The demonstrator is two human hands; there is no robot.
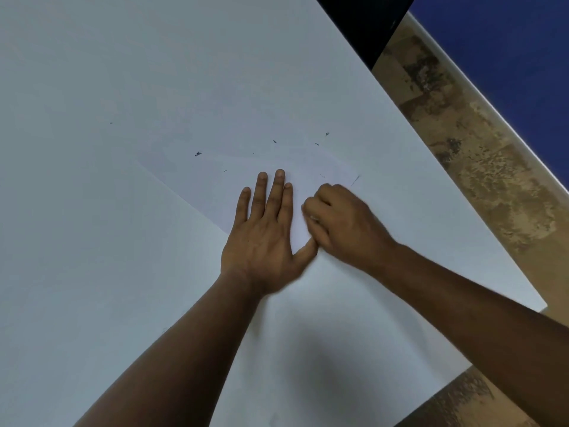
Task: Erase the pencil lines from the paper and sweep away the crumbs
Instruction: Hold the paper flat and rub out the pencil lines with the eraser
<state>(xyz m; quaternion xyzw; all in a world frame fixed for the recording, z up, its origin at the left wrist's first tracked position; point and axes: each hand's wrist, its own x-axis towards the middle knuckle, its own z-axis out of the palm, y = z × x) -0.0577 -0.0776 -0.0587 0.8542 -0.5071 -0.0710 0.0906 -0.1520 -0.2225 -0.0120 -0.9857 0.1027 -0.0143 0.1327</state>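
Observation:
A white sheet of paper (215,180) lies on a white table (92,87). My left hand (264,238) presses flat on the paper, fingers spread. Just to its right, my right hand (341,223) is curled into a fist on the sheet, blurred; a small pale thing shows between its fingers, probably an eraser (313,217). Dark eraser crumbs (198,154) lie scattered on the paper beyond the fingertips, with more crumbs (274,141) farther right. A short pencil line (354,180) shows at the paper's far right corner.
The table's right edge (462,211) runs diagonally, with mottled brown floor (480,155) beyond it. A pale skirting strip and a blue wall (508,57) lie farther right. A dark object (369,23) stands at the table's top corner.

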